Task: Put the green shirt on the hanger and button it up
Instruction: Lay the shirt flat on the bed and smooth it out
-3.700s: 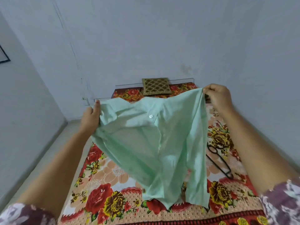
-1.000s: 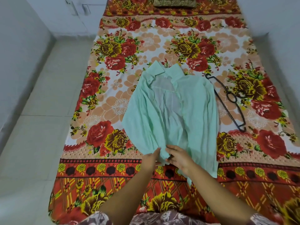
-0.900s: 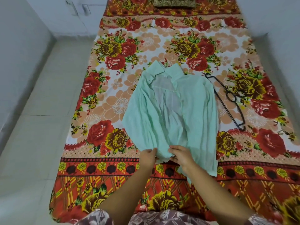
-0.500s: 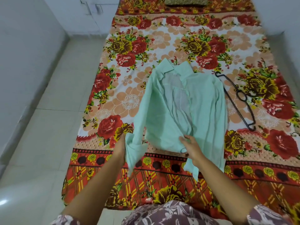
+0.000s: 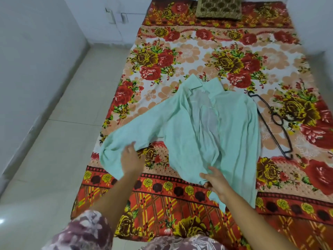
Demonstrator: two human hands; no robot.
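The pale green shirt [image 5: 207, 127] lies front up and unbuttoned on the floral bedsheet [image 5: 234, 56], collar pointing away from me. Its left sleeve is spread out toward the bed's left edge. My left hand [image 5: 130, 159] rests on that sleeve's cuff end with fingers extended. At the shirt's lower hem near the front opening, my right hand [image 5: 214, 179] presses on the cloth, thumb spread to the left. A black hanger [image 5: 270, 127] lies flat on the sheet just right of the shirt, touched by neither hand.
A gold patterned cushion [image 5: 219, 9] sits at the head of the bed. Pale tiled floor [image 5: 54, 150] runs along the bed's left side up to a white wall [image 5: 32, 51].
The shirt, held up in the air earlier, now lies on the bed. In the last half second my left hand pulled the left sleeve out sideways and spread it flat; my right hand stayed at the hem.
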